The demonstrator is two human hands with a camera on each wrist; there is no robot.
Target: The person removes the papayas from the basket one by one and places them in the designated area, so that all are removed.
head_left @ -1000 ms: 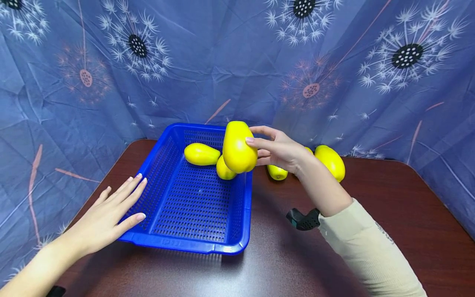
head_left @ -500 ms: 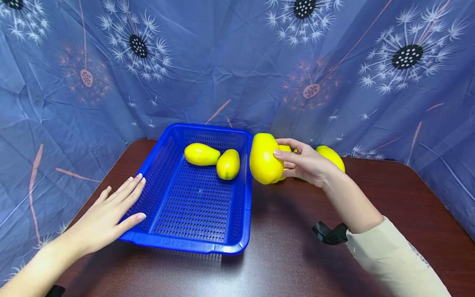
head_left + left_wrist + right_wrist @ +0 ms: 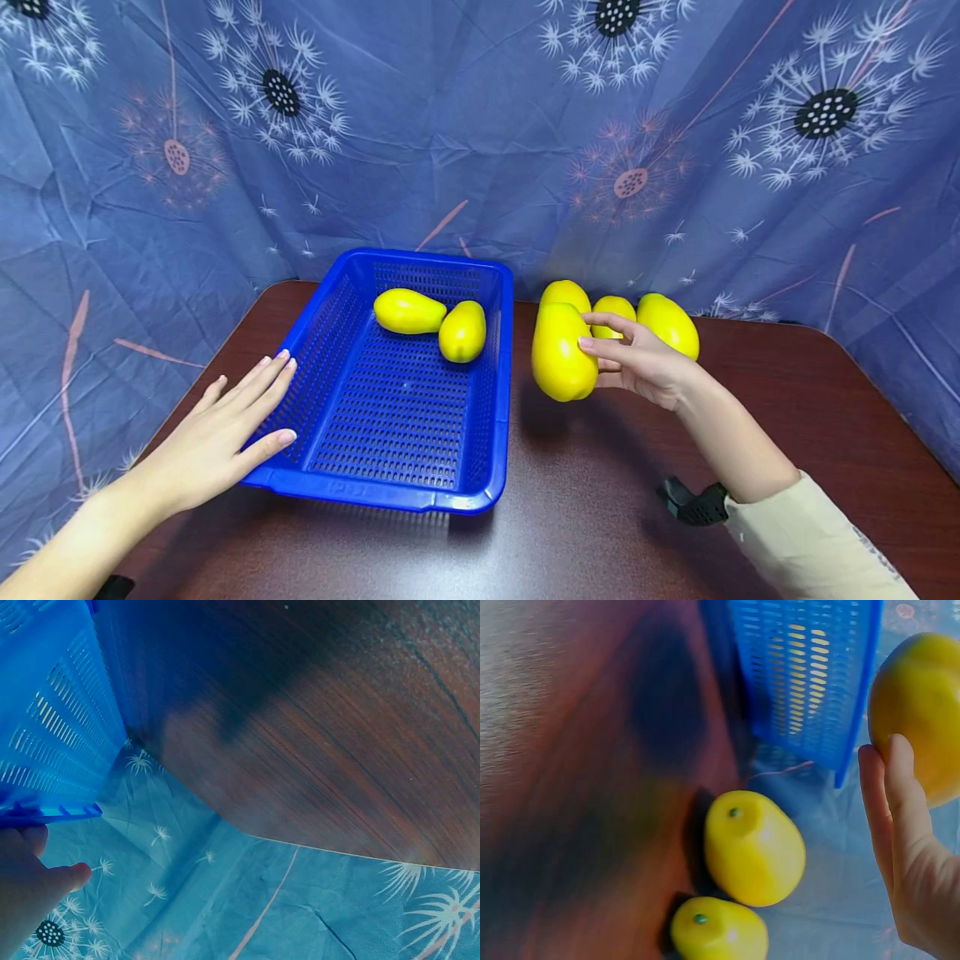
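Right hand [image 3: 637, 364] fingers clamped on yellow mango [image 3: 561, 354], just right of blue basket [image 3: 491, 433]. Left hand [image 3: 217, 433] flat, fingers together and straight, resting on the basket's left rim.

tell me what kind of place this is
Probably a staged tabletop recording setup, not a real kitchen: a dark wooden table closed in by a blue dandelion-print cloth, with only a blue basket and yellow fruits on it.

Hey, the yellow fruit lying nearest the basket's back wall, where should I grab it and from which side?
Take that yellow fruit across its fat middle, coming straight down from above. It lies on its side inside the blue basket, whose walls block a sideways reach. Set the grip toward its left end, since another fruit sits close at its right.
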